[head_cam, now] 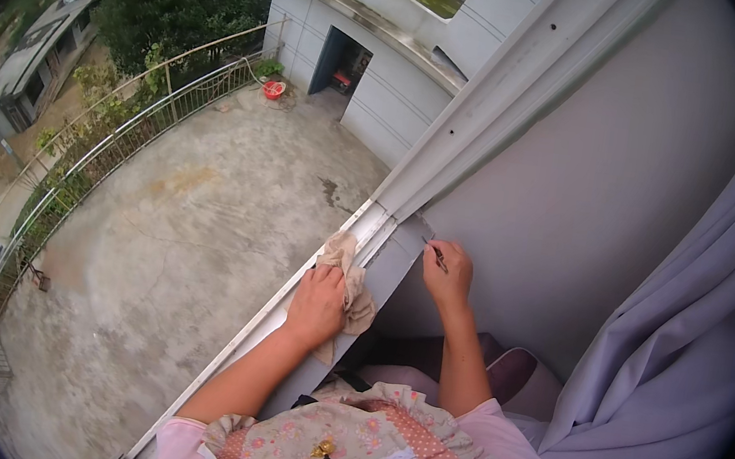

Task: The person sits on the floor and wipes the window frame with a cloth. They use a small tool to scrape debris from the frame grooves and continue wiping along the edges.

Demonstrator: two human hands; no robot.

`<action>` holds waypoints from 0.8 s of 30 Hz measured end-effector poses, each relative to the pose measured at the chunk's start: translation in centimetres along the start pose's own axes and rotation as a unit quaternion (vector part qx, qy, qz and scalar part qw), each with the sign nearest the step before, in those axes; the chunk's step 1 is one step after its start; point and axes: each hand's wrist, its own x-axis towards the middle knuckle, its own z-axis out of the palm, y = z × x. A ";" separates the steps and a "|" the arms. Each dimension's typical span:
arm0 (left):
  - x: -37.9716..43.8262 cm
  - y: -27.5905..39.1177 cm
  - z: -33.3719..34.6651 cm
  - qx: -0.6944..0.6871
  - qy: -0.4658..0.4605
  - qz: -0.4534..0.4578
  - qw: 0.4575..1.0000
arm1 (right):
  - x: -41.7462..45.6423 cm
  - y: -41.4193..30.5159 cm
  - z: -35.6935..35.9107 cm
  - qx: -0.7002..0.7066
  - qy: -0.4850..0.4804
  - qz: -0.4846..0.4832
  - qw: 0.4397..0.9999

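My left hand (pixel 318 303) grips a crumpled beige cloth (pixel 359 301) and presses it on the white window track (pixel 281 312). Part of the cloth drapes over the inner sill (pixel 394 260). My right hand (pixel 449 272) is closed around a small, thin dark tool (pixel 438 257), its tip pointing up and left near the inner edge of the sill. What kind of tool it is cannot be made out, since the fingers cover much of it. The white window frame (pixel 452 132) rises from the far end of the track.
A grey curtain (pixel 673 377) hangs at the right beside the plain wall (pixel 593 188). Dark and pale cushioned furniture (pixel 518 375) sits below the sill. Outside, a concrete terrace (pixel 188 235) lies lower down, with a metal railing (pixel 110 143) and a red basin (pixel 274 89).
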 end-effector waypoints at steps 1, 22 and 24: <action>0.0 0.0 0.1 -0.002 0.003 0.002 1.000 | -0.5 0.3 -0.2 -0.011 -0.013 0.004 1.000; -2.0 0.3 -0.3 0.037 0.010 0.026 0.999 | -3.4 -4.9 0.6 0.261 -0.220 0.056 0.938; -2.0 0.4 -0.4 0.038 0.015 0.029 0.999 | -3.7 -4.4 1.7 0.242 -0.232 0.044 0.941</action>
